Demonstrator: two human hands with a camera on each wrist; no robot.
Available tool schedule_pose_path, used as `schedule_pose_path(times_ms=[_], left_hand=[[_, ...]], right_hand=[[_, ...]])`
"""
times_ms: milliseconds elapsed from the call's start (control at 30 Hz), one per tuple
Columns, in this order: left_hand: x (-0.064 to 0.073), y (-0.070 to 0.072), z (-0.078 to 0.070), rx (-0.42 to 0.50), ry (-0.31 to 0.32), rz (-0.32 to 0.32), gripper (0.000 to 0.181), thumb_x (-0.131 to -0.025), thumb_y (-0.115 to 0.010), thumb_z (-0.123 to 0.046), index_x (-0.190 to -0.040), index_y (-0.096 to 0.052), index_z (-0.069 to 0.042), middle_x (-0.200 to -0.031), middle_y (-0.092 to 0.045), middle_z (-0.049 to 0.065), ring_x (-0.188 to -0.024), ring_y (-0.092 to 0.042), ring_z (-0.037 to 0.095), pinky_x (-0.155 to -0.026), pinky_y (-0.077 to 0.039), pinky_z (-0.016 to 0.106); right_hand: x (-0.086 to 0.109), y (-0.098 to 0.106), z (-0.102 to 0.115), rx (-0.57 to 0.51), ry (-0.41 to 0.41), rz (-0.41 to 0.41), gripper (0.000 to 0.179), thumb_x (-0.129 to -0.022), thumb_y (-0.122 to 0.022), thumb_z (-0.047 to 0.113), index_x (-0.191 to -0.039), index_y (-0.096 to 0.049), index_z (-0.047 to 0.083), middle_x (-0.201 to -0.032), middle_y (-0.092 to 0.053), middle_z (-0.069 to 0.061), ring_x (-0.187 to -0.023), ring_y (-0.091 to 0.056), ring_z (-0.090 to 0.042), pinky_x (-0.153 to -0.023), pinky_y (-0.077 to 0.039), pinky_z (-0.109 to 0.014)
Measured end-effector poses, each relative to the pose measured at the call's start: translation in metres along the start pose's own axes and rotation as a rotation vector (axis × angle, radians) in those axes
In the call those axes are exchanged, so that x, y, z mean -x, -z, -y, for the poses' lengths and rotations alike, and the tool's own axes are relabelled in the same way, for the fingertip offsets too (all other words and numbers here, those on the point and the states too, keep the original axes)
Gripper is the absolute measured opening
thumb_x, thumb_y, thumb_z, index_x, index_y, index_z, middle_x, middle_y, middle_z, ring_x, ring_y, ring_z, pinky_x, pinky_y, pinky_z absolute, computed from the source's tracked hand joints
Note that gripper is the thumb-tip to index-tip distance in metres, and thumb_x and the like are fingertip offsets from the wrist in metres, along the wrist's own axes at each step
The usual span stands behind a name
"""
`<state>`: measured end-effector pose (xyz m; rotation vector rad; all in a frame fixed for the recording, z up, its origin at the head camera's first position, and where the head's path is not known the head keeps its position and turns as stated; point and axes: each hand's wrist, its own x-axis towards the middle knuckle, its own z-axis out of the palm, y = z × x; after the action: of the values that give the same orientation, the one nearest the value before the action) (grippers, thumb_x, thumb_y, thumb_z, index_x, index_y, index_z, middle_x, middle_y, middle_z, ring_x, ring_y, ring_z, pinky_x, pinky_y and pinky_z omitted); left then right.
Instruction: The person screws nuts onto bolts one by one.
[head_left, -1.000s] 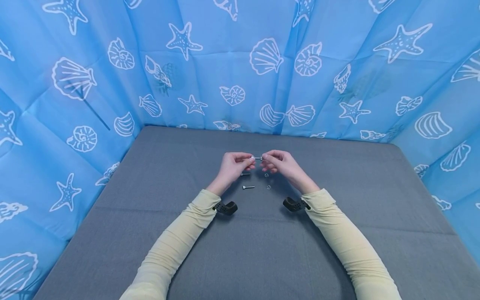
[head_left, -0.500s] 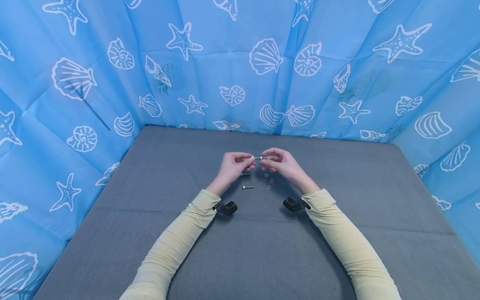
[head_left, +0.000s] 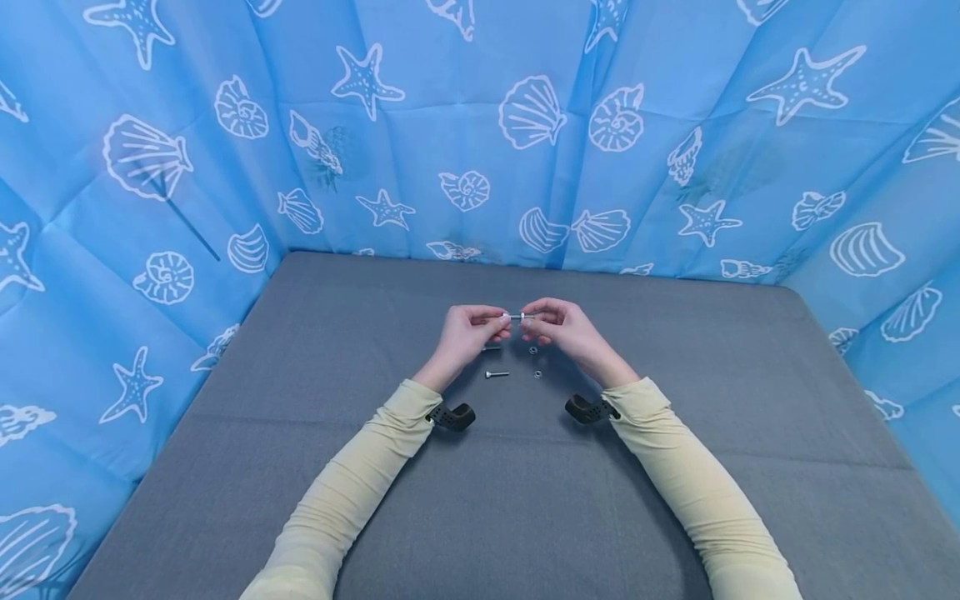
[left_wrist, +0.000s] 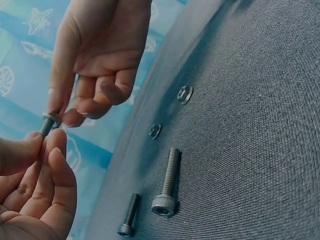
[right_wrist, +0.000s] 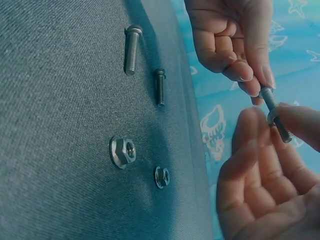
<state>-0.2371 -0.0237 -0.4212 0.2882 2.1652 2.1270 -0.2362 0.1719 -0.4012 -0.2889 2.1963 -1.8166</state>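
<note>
Silver-coloured metal bolt [right_wrist: 269, 97] is held above the grey table [head_left: 525, 508], with a flanged nut [right_wrist: 272, 117] around its shaft. The left hand [head_left: 467, 331] has its grip closed on this bolt at the head end, while the right hand [head_left: 564, 327] pinches the nut. On the near side of the held bolt, two loose bolts [left_wrist: 169, 182] lie toward its left and two loose nuts [right_wrist: 122, 151] toward its right. Behind it hangs a blue curtain [head_left: 427, 133].

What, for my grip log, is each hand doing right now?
Left hand: pinching the bolt at its head end.
Right hand: holding the nut on it.
</note>
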Motion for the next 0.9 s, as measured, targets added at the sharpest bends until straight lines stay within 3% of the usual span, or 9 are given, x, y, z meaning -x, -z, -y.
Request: schedule_pose_path(times_ms=[167, 367, 567, 767, 900], left_hand=[[0.0006, 0.0001, -0.0004, 0.013, -0.008, 0.005, 0.027, -0.09, -0.067, -0.006, -0.109, -0.065, 0.014, -0.086, -0.071, 0.019, -0.071, -0.07, 0.016, -0.076, -0.057, 0.045], [0.002, 0.0005, -0.0014, 0.008, 0.013, 0.011, 0.028, -0.09, -0.067, -0.007, -0.11, -0.065, 0.012, -0.087, -0.071, 0.017, -0.073, -0.07, 0.017, -0.079, -0.056, 0.049], [0.0022, 0.0007, -0.0017, 0.009, 0.001, 0.017, 0.028, -0.09, -0.067, -0.007, -0.11, -0.064, 0.013, -0.088, -0.071, 0.018, -0.074, -0.071, 0.019, -0.078, -0.056, 0.049], [0.003, 0.0005, -0.0033, 0.008, 0.014, 0.013, 0.029, -0.091, -0.067, -0.007, -0.111, -0.064, 0.013, -0.088, -0.071, 0.017, -0.073, -0.07, 0.017, -0.078, -0.056, 0.048], [0.0029, 0.0004, -0.003, 0.001, 0.009, 0.014, 0.029, -0.091, -0.067, -0.007, -0.111, -0.064, 0.013, -0.088, -0.071, 0.017, -0.073, -0.07, 0.017, -0.077, -0.057, 0.046]], right_hand=[[-0.0004, -0.0007, -0.0005, -0.018, -0.016, -0.016, 0.034, -0.097, -0.059, 0.021, -0.115, -0.058, -0.009, -0.098, -0.066, -0.025, -0.076, -0.067, -0.016, -0.065, -0.055, -0.03], [-0.0001, 0.0005, -0.002, 0.023, 0.025, 0.002, 0.031, -0.094, -0.064, 0.014, -0.117, -0.058, -0.005, -0.105, -0.062, -0.032, -0.085, -0.067, -0.024, -0.075, -0.054, -0.042], [-0.0016, 0.0005, -0.002, 0.011, -0.013, -0.005, 0.039, -0.097, -0.06, 0.023, -0.115, -0.057, -0.011, -0.099, -0.066, -0.027, -0.078, -0.066, -0.018, -0.068, -0.055, -0.032], [0.0, 0.0018, -0.0014, 0.008, 0.019, 0.024, 0.036, -0.095, -0.062, 0.013, -0.122, -0.053, -0.009, -0.105, -0.062, -0.032, -0.084, -0.066, -0.024, -0.073, -0.055, -0.04], [0.0006, 0.0008, 0.0007, 0.006, 0.011, 0.026, 0.036, -0.097, -0.06, 0.017, -0.117, -0.055, -0.012, -0.104, -0.062, -0.033, -0.082, -0.066, -0.023, -0.068, -0.054, -0.034]])
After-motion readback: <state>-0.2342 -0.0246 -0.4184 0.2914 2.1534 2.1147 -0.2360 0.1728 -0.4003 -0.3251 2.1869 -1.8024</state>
